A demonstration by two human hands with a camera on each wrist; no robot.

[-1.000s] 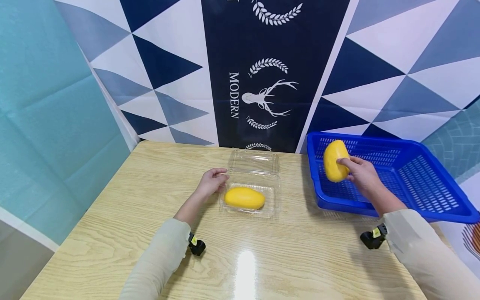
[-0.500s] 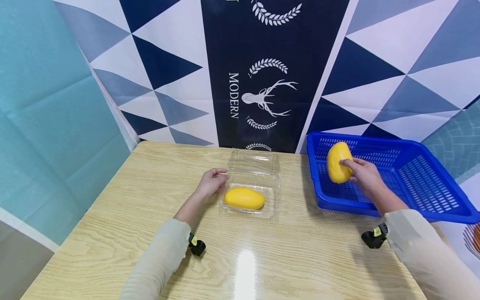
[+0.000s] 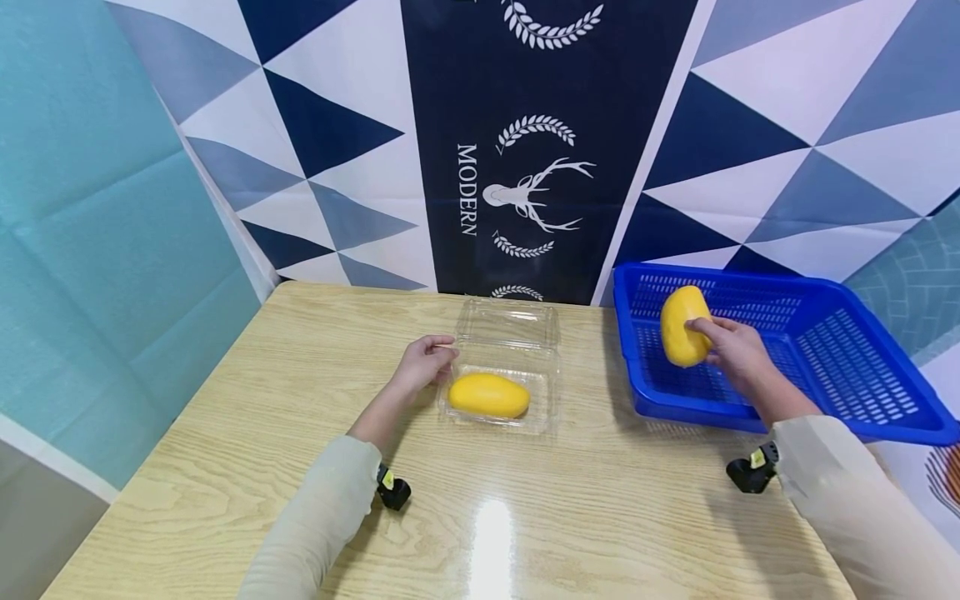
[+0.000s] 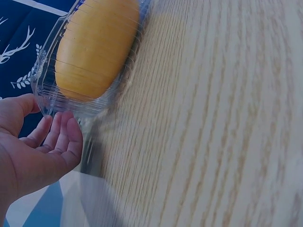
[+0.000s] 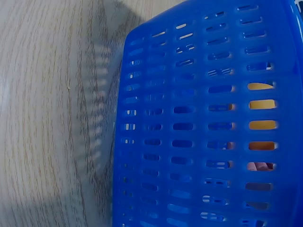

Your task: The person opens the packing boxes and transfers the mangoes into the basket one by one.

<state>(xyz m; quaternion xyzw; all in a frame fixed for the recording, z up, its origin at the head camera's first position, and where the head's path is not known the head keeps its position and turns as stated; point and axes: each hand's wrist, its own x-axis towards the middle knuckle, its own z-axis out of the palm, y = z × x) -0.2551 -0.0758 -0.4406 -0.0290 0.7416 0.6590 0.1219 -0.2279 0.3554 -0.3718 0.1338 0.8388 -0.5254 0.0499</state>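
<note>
Over the left part of the blue plastic basket (image 3: 678, 407), my right hand (image 3: 738, 354) grips a yellow mango (image 3: 678, 333), thumb on its near face. The right wrist view looks at the basket's slotted wall (image 5: 194, 137), where bits of yellow mango (image 5: 262, 104) show through the holes. A clear plastic clamshell box (image 3: 543, 398) lies on the table with its lid (image 3: 510, 323) folded back. Another mango (image 3: 489, 396) rests lengthwise inside it. My left hand (image 3: 423, 365) pinches the box's left edge between thumb and fingers, as the left wrist view (image 4: 40, 146) confirms.
The wood-grain table (image 3: 585, 517) runs back to a patterned wall cloth (image 3: 540, 167). The basket sits at the table's right side, close to that cloth. Black wrist cameras hang below both sleeves.
My right hand and its mango have shifted slightly right and down within the basket's opening. The left hand, the box and the mango in it have stayed put.
</note>
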